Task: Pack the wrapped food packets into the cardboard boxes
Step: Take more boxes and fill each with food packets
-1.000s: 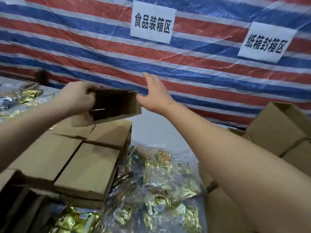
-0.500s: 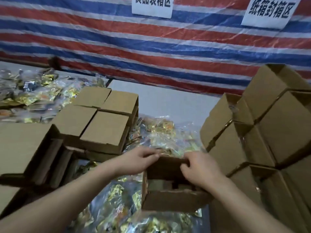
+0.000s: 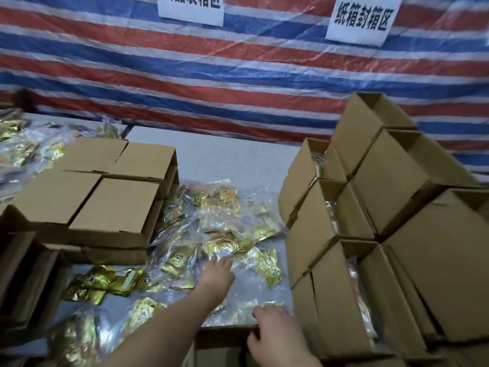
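Nearest you, your right hand [image 3: 275,333] curls over the rim of an open cardboard box [image 3: 225,337]. Beyond it, your left hand [image 3: 218,271] lies with fingers spread on the food packets [image 3: 222,234] heaped on the counter [image 3: 225,160]: light, crinkly, probably slippery; pinch a sealed edge. Farthest right, filled boxes [image 3: 370,234] stand stacked.

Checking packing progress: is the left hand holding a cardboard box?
No. The left hand reaches onto the gold packets on the table, fingers on the clear wrap, no box in it.
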